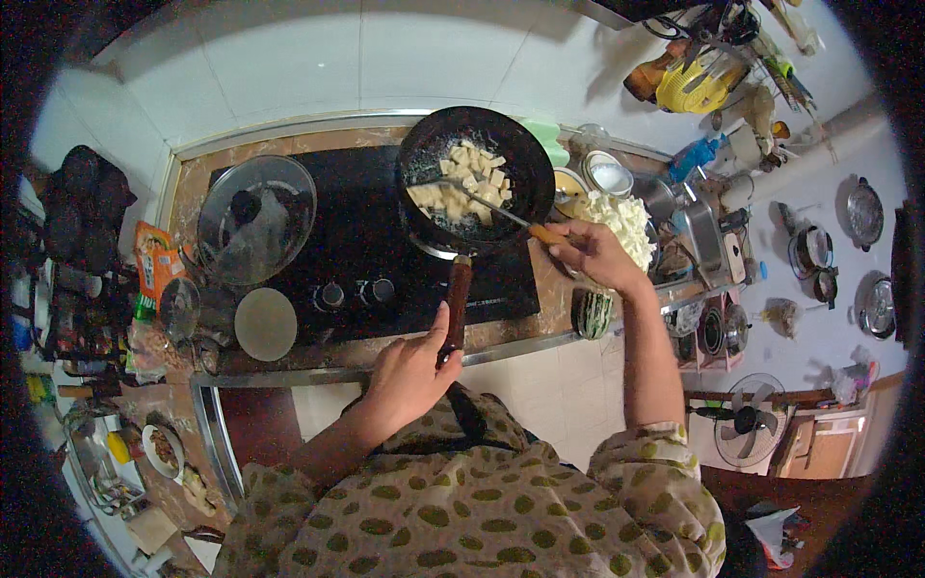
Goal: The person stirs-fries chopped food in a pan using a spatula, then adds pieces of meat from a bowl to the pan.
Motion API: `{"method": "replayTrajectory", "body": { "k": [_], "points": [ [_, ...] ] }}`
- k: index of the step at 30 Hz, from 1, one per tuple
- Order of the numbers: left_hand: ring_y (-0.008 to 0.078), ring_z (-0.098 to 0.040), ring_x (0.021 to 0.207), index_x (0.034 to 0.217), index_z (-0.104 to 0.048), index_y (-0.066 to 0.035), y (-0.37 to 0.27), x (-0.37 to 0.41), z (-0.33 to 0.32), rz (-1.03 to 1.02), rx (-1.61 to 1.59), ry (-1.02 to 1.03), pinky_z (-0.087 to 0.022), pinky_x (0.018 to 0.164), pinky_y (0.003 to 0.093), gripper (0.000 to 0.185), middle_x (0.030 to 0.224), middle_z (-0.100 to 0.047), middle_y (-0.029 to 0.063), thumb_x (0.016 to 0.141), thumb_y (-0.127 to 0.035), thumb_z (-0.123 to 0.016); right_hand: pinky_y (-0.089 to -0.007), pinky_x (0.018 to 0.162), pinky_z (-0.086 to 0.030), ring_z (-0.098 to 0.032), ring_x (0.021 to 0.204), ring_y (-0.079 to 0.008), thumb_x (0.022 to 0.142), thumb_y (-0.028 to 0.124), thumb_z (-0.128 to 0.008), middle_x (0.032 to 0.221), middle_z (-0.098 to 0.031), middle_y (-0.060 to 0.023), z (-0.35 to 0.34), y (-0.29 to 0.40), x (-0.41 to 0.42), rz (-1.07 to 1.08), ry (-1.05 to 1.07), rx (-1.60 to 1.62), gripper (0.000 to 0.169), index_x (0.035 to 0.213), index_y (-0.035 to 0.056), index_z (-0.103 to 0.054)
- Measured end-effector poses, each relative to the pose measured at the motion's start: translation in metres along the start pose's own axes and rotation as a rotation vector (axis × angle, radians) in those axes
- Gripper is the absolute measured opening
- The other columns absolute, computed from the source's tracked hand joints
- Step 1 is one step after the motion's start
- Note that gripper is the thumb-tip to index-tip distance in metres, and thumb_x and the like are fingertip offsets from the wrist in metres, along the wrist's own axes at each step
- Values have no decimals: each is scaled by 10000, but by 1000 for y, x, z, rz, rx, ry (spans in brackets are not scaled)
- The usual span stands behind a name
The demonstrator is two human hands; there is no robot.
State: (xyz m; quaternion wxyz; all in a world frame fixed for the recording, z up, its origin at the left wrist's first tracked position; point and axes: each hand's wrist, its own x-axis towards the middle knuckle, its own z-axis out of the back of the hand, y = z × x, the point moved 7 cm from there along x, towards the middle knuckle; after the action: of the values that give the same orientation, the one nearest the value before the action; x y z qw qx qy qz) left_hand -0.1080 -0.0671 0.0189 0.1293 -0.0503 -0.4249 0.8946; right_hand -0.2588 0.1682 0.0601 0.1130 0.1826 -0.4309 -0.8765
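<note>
A black wok (520,166) sits over the right burner of a black glass gas stove (354,209). Pale cubes, possibly tofu, (473,170) lie in its middle and left side. My left hand (415,372) grips the lower end of the wok's brown wooden handle (457,296). In my right hand (596,253) is a metal spatula (498,209), held by its wooden handle. The blade reaches into the wok, among the cubes at the left; part of it is hidden by food.
Right of the wok are a heap of cut pale vegetable (621,220), stacked bowls (607,173) and a striped green squash (594,314). A glass lid (257,217) lies on the stove's left side. Near the front-left edge is a round pale disc (266,324). A sink (704,231) lies farther right.
</note>
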Motion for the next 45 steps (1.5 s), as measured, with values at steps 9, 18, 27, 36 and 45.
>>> {"method": "replayTrajectory", "body": {
  "k": [9, 18, 27, 36, 45],
  "points": [
    [336, -634, 597, 1399, -299, 56, -3, 0, 0, -5, 14, 10, -511, 559, 416, 717, 712, -638, 188, 827, -211, -638, -322, 817, -505, -654, 909, -190, 827, 57, -654, 1054, -681, -110, 54, 37, -76, 34, -87, -386, 329, 1155, 68, -633],
    [347, -626, 596, 1409, -287, 50, 1, -1, -3, -16, -20, -12, -508, 574, 422, 725, 710, -632, 199, 831, -219, -634, -401, 690, -522, -665, 799, -318, 872, 285, -610, 922, -688, -123, 63, 57, -87, -237, -99, -861, 238, 1078, 195, -689],
    [336, -613, 538, 1403, -301, 49, -4, 1, 1, 5, 14, 9, -503, 541, 426, 718, 654, -626, 172, 823, -214, -633, -441, 674, -521, -647, 784, -371, 875, 270, -612, 853, -673, -162, -12, 15, -24, -9, -386, -552, 270, 1119, 154, -626],
    [333, -617, 561, 1401, -281, 64, 1, 0, -3, -1, 38, -5, -503, 576, 429, 709, 651, -622, 170, 842, -218, -614, -398, 700, -530, -663, 805, -333, 856, 218, -638, 927, -684, -135, 0, 32, -8, 90, -473, -403, 286, 1135, 155, -634],
    [342, -632, 592, 1392, -286, 82, -3, 1, -1, 18, -15, 32, -516, 605, 427, 691, 719, -646, 194, 856, -225, -596, -442, 758, -514, -652, 869, -350, 875, 301, -606, 965, -679, -153, -12, 13, 16, -35, -442, -483, 325, 1152, 131, -611]
  ]
}}
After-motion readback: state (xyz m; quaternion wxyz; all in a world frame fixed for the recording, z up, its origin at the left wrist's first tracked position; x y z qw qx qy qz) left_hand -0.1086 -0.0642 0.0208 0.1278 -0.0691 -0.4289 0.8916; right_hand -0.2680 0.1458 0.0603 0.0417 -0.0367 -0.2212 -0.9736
